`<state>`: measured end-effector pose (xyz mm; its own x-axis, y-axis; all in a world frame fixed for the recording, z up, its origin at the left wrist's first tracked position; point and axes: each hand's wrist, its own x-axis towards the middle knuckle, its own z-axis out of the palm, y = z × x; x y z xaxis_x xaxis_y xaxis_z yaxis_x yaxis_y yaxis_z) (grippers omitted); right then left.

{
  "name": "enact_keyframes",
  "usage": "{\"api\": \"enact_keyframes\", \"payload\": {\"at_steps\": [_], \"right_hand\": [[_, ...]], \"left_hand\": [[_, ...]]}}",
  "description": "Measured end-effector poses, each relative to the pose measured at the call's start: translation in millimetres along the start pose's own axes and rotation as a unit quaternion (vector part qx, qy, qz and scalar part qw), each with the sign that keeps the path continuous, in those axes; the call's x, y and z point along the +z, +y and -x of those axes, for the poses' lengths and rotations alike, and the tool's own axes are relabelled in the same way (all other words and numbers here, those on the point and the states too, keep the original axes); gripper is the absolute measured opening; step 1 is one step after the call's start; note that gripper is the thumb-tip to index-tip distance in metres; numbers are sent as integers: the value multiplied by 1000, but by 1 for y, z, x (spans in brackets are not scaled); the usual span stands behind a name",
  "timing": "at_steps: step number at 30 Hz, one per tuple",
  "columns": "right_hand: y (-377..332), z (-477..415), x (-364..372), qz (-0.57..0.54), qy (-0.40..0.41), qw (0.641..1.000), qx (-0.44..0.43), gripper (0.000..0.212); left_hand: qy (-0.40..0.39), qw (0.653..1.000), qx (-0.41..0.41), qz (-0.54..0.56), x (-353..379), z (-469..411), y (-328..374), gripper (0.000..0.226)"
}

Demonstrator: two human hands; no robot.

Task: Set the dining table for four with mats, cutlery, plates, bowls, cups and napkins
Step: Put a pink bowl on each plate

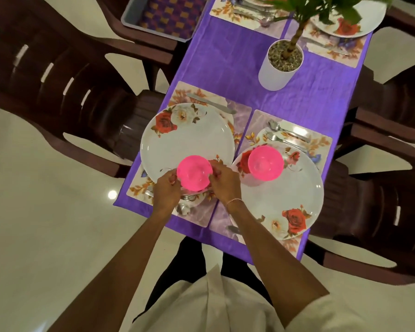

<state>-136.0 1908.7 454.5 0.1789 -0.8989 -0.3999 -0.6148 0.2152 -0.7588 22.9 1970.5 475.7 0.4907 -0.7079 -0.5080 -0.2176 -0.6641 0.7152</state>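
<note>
Purple cloth (pixel 225 56), glossy round plate (pixel 187 137), translucent pink bowl (pixel 194 172)

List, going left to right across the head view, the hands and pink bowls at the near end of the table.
In order: left hand → held pink bowl, gripped from both sides → right hand → second pink bowl, resting on the right-hand plate.

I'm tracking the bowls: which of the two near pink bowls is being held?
The pink bowl over the left plate's near edge: left hand and right hand grip its sides. The other bowl sits untouched on the right plate.
</note>
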Motion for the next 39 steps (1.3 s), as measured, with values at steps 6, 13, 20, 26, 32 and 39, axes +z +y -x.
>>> {"api": "enact_keyframes", "payload": {"at_steps": [6,13,20,26,32,39], "right_hand": [[-21,-11,30,-32,29,998,52,36],[10,15,13,-135,147,970,143,20],[43,33,-5,-286,303,876,244,43],[48,16,-17,-293,299,875,245,49],[51,5,-17,-267,282,885,255,52],[50,11,-15,-279,282,877,270,58]], "left_hand": [[-83,996,-19,-7,-31,-42,-9,42],[-96,995,-10,-30,-32,-40,-16,42],[-122,992,-1,-21,-30,-39,-18,45],[-149,988,15,-33,-30,-43,-21,55],[-184,982,11,-40,-31,-51,-30,61],[-167,986,-12,-5,-38,-38,-22,60]]}}
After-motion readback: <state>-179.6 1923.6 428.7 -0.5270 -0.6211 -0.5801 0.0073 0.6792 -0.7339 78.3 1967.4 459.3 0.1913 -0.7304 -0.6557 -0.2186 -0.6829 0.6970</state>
